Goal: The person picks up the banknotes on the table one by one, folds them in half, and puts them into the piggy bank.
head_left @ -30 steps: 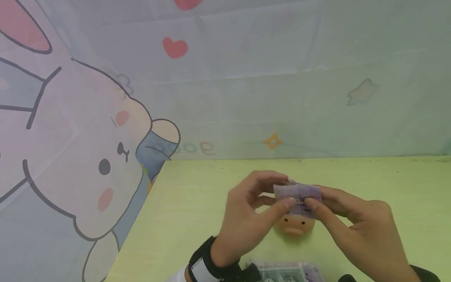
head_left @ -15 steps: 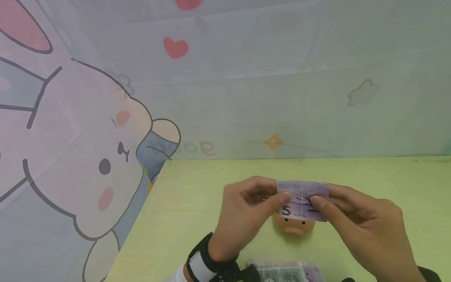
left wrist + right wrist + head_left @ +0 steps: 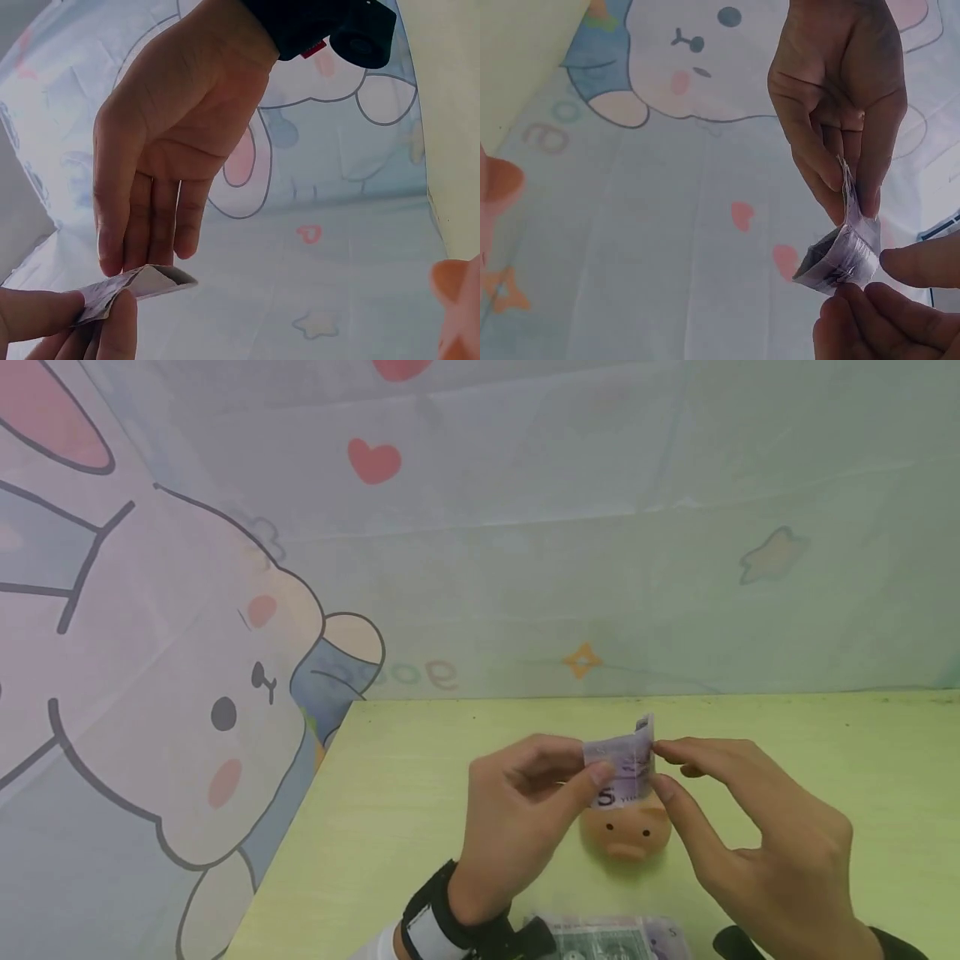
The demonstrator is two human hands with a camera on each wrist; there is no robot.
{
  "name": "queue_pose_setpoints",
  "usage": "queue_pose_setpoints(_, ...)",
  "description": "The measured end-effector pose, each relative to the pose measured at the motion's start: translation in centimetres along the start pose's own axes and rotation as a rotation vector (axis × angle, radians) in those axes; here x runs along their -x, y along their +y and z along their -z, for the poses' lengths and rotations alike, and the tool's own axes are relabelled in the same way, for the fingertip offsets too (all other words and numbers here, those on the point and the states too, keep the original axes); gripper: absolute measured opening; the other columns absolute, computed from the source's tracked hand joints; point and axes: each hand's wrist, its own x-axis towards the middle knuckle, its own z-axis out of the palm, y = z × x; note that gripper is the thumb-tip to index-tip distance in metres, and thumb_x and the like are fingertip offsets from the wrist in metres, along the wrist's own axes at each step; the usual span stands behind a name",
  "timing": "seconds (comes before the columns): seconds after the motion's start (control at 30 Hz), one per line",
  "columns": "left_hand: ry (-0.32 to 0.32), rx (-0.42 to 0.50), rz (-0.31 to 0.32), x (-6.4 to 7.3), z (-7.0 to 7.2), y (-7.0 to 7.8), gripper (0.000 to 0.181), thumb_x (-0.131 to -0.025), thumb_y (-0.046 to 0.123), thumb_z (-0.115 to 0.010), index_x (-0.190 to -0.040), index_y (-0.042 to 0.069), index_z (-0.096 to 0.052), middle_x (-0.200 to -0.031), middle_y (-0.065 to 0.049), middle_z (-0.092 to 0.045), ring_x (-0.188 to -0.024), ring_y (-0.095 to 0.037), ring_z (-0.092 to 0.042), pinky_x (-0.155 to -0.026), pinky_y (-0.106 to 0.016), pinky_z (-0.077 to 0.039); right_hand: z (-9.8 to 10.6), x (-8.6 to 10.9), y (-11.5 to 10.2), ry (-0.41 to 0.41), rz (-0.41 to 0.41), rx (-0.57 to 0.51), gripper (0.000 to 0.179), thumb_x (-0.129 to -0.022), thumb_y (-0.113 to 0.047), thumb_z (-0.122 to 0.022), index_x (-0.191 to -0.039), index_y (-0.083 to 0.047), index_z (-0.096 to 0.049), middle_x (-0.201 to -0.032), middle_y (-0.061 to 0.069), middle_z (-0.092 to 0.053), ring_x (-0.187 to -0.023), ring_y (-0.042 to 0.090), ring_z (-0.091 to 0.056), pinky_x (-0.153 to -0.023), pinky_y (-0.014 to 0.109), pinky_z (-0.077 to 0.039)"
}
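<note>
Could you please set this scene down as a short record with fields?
Left hand: pinches the purple banknote
Right hand: at the purple banknote's bent end
Purple banknote: marked 5, partly folded
Orange pig: on the table, partly hidden by the purple banknote in the head view
Other banknotes: on the table
Backdrop: cartoon print

Folded purple paper banknote (image 3: 618, 770) between left hand (image 3: 517, 818) and right hand (image 3: 776, 839); head view: overlaps top of orange rounded pig figure (image 3: 626, 839), on pale yellow tabletop (image 3: 420, 802). Purple-and-green paper banknote pile (image 3: 607, 941) nearer wearer. Pastel printed fabric backdrop (image 3: 525, 577) behind.
</note>
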Motion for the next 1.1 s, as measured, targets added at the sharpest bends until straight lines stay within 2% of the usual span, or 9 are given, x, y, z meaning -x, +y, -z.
queue_pose_setpoints(0.23,-0.08,0.076,-0.052,0.3,-0.2,0.1,0.016,-0.089,0.003,-0.07,-0.101,-0.007,-0.069,-0.093,-0.025,-0.071,-0.086,-0.02,-0.072,-0.077,-0.042,-0.06,0.6,0.4,-0.2,-0.146,-0.132,-0.055,0.022,-0.086,-0.009,-0.075,-0.107,-0.004,-0.073,-0.094,0.003,-0.074,-0.085,-0.003,-0.063,-0.073,0.007,-0.045)
queue_pose_setpoints(0.4,-0.127,0.142,-0.066,0.5,-0.4,-0.1,0.019,-0.089,-0.001,-0.069,-0.102,-0.013,-0.068,-0.099,-0.029,-0.069,-0.091,-0.023,-0.072,-0.076,-0.043,-0.06,0.8,0.8,-0.2,-0.168,-0.223,-0.159,0.027,-0.077,0.008,-0.076,-0.102,-0.003,-0.074,-0.089,0.001,-0.074,-0.084,0.001,-0.067,-0.075,0.011,-0.05)
queue_pose_setpoints(0.47,-0.14,0.154,-0.071,0.6,-0.5,-0.1,0.019,-0.088,-0.002,-0.068,-0.102,-0.014,-0.067,-0.101,-0.03,-0.068,-0.092,-0.024,-0.071,-0.075,-0.043,-0.06,0.8,1.0,-0.1,-0.159,-0.254,-0.259,0.027,-0.076,0.015,-0.073,-0.1,0.002,-0.073,-0.091,0.006,-0.075,-0.086,0.006,-0.069,-0.081,0.016,-0.053)
queue_pose_setpoints(0.6,-0.136,0.069,-0.079,0.5,-0.6,-0.1,0.021,-0.088,-0.001,-0.069,-0.108,-0.006,-0.066,-0.102,-0.024,-0.068,-0.093,-0.019,-0.07,-0.073,-0.039,-0.061,0.9,1.1,0.0,-0.139,-0.313,-0.391,0.025,-0.075,0.023,-0.069,-0.096,0.009,-0.071,-0.091,0.011,-0.074,-0.089,0.012,-0.071,-0.084,0.022,-0.055)
queue_pose_setpoints(0.73,-0.127,0.004,-0.044,0.4,-0.7,-0.2,0.024,-0.089,0.002,-0.069,-0.113,0.002,-0.064,-0.104,-0.018,-0.067,-0.095,-0.015,-0.067,-0.075,-0.037,-0.06,1.1,1.2,0.2,-0.123,-0.355,-0.483,0.023,-0.075,0.026,-0.066,-0.093,0.011,-0.071,-0.09,0.014,-0.074,-0.086,0.015,-0.072,-0.082,0.022,-0.056)
queue_pose_setpoints(0.87,-0.139,0.08,-0.008,0.5,-0.7,-0.3,0.013,-0.089,0.0,-0.068,-0.101,-0.006,-0.067,-0.097,-0.025,-0.068,-0.091,-0.016,-0.07,-0.077,-0.041,-0.06,1.4,1.0,0.0,-0.135,-0.406,-0.43,0.024,-0.077,0.024,-0.066,-0.094,0.008,-0.071,-0.086,0.013,-0.073,-0.079,0.015,-0.071,-0.075,0.021,-0.057)
queue_pose_setpoints(0.93,-0.145,0.112,0.006,0.6,-0.7,-0.3,0.011,-0.089,0.0,-0.069,-0.096,-0.009,-0.068,-0.093,-0.027,-0.068,-0.087,-0.016,-0.071,-0.075,-0.042,-0.06,1.6,0.7,-0.4,-0.154,-0.46,-0.33,0.022,-0.079,0.019,-0.068,-0.095,0.004,-0.072,-0.081,0.009,-0.073,-0.073,0.014,-0.069,-0.07,0.02,-0.057)
queue_pose_setpoints(1.0,-0.153,0.143,0.022,0.6,-0.7,-0.3,0.012,-0.088,-0.001,-0.07,-0.096,-0.01,-0.069,-0.093,-0.029,-0.068,-0.085,-0.015,-0.071,-0.073,-0.043,-0.06,1.8,0.3,-0.8,-0.165,-0.51,-0.241,0.02,-0.081,0.016,-0.069,-0.094,0.001,-0.072,-0.077,0.007,-0.072,-0.068,0.013,-0.067,-0.064,0.019,-0.056)
queue_pose_setpoints(1.1,-0.184,0.168,0.035,0.4,-0.6,-0.1,0.015,-0.087,-0.001,-0.07,-0.098,-0.013,-0.069,-0.093,-0.03,-0.068,-0.084,-0.013,-0.071,-0.07,-0.044,-0.06,1.9,0.1,-1.0,-0.159,-0.557,-0.21,0.018,-0.082,0.014,-0.069,-0.094,0.001,-0.072,-0.076,0.005,-0.071,-0.065,0.013,-0.067,-0.062,0.019,-0.056)
